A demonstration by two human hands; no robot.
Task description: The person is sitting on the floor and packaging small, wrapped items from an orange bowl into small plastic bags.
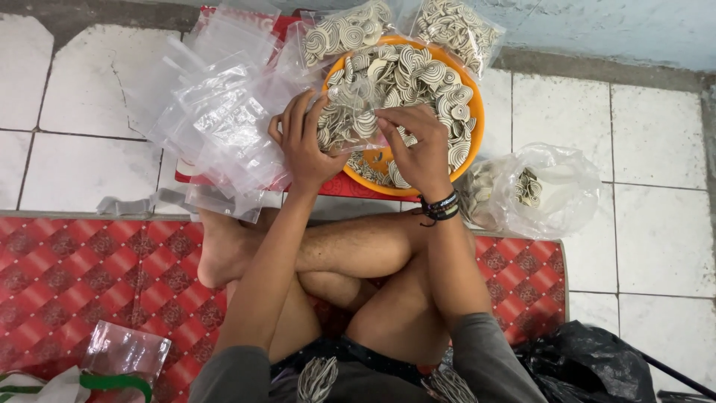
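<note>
I sit cross-legged on a red patterned mat (82, 276), and my left hand (304, 142) is closed around the side of a small clear bag (350, 119) that is partly filled with spiral discs, holding it just above the orange bowl (477, 119). My right hand (419, 149) pinches the top edge of the same bag with thumb and fingers, so both hands have hold of it. A pile of empty clear bags (216, 112) lies to my left, and a knotted plastic bag (544, 190) lies on the white tiles (656, 239) to my right.
</note>
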